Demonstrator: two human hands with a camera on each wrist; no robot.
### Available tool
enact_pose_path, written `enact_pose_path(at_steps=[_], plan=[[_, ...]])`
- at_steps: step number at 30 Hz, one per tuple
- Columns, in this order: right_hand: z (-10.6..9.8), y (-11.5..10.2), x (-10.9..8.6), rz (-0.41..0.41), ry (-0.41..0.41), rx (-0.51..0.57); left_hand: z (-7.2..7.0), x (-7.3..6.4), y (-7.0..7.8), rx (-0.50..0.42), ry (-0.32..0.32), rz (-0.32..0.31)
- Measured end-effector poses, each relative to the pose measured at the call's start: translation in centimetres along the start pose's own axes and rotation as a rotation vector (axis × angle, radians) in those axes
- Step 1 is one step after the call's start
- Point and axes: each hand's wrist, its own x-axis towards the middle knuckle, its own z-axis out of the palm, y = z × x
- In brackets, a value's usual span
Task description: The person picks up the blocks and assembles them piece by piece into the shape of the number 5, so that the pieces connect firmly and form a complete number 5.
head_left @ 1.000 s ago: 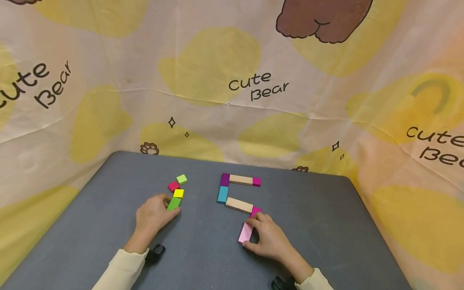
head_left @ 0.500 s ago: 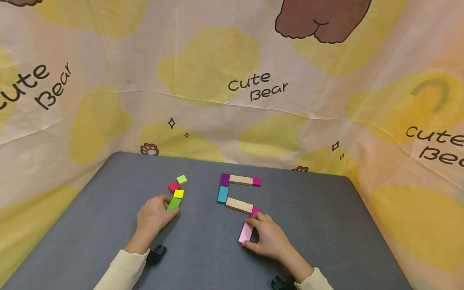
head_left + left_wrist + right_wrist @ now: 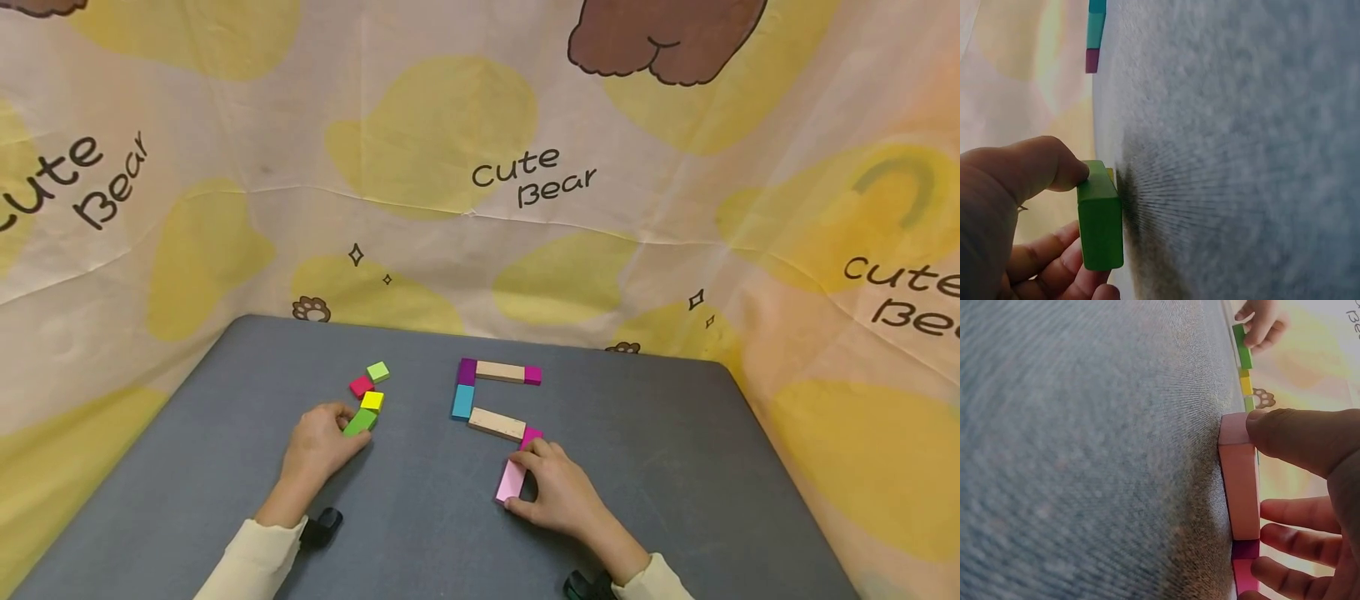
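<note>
With thumb and fingers, my left hand [image 3: 318, 442] pinches a green block [image 3: 1100, 225] lying on the table. Its far end meets a yellow block [image 3: 372, 402]; a red block [image 3: 362, 387] and a light green block [image 3: 378, 372] sit just beyond. My right hand [image 3: 562, 487] holds a light pink block [image 3: 1242, 487] by its ends, thumb on the near one. That block lines up with a magenta block [image 3: 531, 435], partly covered by the fingers. From there a wooden block [image 3: 497, 423] leads left to a blue block [image 3: 462, 402].
Beyond the blue block lie a purple block [image 3: 467, 372], another wooden block [image 3: 500, 371] and a small magenta cube [image 3: 533, 375]. The grey table [image 3: 660, 467] ends at a printed cloth [image 3: 427, 167] behind it. Black bands [image 3: 322, 527] circle both wrists.
The green block has turned slightly under my left hand, its near end shifting a little left. My right hand and the pink block stay practically still.
</note>
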Motion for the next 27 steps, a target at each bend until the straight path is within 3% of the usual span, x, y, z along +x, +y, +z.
enact_pose_path(at_steps=[16,27], plan=[[-0.1,-0.1,0.1,-0.001,0.01,-0.002,-0.2,-1.7,2.8,-0.023,-0.062,0.187],[-0.1,0.0,0.1,-0.003,0.007,0.002,1.0,-3.2,5.1,-0.033,-0.144,0.351]])
